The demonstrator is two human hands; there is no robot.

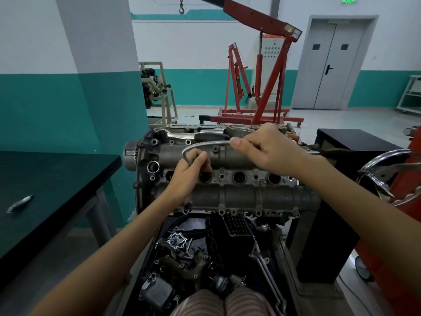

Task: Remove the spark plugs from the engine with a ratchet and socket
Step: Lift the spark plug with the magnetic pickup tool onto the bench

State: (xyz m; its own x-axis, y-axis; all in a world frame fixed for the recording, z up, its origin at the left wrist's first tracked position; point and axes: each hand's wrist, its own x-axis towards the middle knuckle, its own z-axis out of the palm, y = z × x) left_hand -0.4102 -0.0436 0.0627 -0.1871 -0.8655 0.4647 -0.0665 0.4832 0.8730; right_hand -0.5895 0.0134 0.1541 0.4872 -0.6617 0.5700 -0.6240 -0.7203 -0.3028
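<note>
- Left hand (190, 169) pinches the lower end of a flexible metal shaft (206, 144) over the second spark plug well (205, 177); its tip is hidden.
- Right hand (266, 149) grips the shaft's upper end.
- Cylinder head (239, 197) sits between a black table (57, 169) and a black cabinet (355, 142).
- Red engine hoists (268, 83) stand behind; open floor beyond.

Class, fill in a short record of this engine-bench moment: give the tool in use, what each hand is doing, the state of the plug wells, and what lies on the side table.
tool: flexible coiled silver metal shaft, bent in an arc
left hand: pinches the shaft's lower end over the second plug well
right hand: grips the shaft's upper end
engine: grey metal cylinder head with four round dark wells in a row
side table: black-topped table with a small silvery cylindrical part lying on it
</note>
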